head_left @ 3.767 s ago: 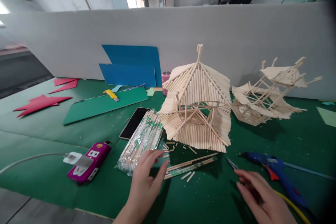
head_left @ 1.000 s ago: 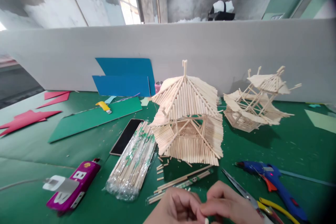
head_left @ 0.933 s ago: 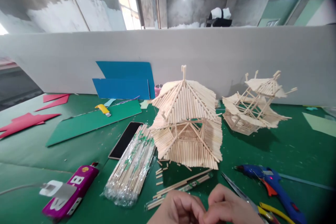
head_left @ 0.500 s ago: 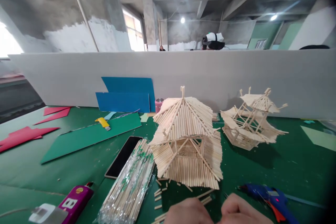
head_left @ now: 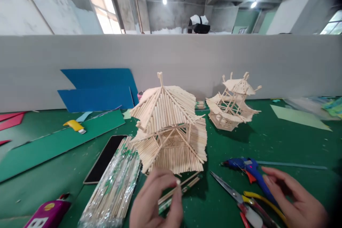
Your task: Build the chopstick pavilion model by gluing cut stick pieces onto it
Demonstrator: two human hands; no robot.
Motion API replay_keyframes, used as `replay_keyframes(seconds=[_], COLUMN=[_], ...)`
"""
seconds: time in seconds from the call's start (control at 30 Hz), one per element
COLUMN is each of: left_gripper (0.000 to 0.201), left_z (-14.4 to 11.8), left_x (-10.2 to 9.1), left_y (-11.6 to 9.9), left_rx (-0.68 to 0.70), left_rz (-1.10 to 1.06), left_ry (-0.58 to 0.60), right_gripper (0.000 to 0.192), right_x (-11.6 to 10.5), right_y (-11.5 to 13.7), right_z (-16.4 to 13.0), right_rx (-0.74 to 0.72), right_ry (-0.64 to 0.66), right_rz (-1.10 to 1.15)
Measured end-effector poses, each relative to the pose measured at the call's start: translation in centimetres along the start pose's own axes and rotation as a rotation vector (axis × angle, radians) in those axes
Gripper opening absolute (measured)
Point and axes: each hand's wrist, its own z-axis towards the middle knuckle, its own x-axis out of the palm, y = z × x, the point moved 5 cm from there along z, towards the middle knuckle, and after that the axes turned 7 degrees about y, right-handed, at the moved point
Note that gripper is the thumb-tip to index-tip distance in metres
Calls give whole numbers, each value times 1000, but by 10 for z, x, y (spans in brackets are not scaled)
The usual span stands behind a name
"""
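Note:
A small cut piece of wooden stick (head_left: pixel 178 182) shows its pale end between the thumb and forefinger of my left hand (head_left: pixel 157 199). That hand is in front of a pavilion model made of wooden sticks (head_left: pixel 168 114). Below the model, several loose sticks (head_left: pixel 191 184) lie partly behind my fingers. At the right, my right hand (head_left: pixel 296 199) has its thumb and fingers apart beside the handle of a blue glue gun (head_left: pixel 248 165). Whether the thumb touches the handle I cannot tell. Scissors (head_left: pixel 231 190) and a yellow-handled tool (head_left: pixel 267 201) lie between my hands.
Left of the model are a plastic-wrapped bundle of sticks (head_left: pixel 114 185), a black phone (head_left: pixel 104 160), a yellow cutter (head_left: pixel 74 125) and a purple power strip (head_left: pixel 48 213). A second stick model (head_left: pixel 232 107) stands at the back right. A white board (head_left: pixel 171 53) runs behind the table.
My hands, close together at the bottom before, are now apart: the left raised with a stick piece, the right over by the glue gun. The view has swung right and down.

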Motion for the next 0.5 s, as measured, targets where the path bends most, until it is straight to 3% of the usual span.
replay_keyframes(seconds=[0.1,0.23,0.37,0.5], left_gripper=[15,6,9,12], left_z=[-2,-14,-27,-28], left_x=[-17,-35,-42,-38], left_y=[7,29,55,71], left_rx=[-5,-196,-394,-508], left_rz=[163,239,63,-176], left_ry=[-196,-342,-394,-406], right_gripper=[29,41,51,45], right_x=[12,50,88,105], right_y=[6,52,88,96], right_z=[7,33,49,49], right_rx=[21,-100,-157,-138], right_ry=[79,288,492,591], right_rz=[-42,88,228,403])
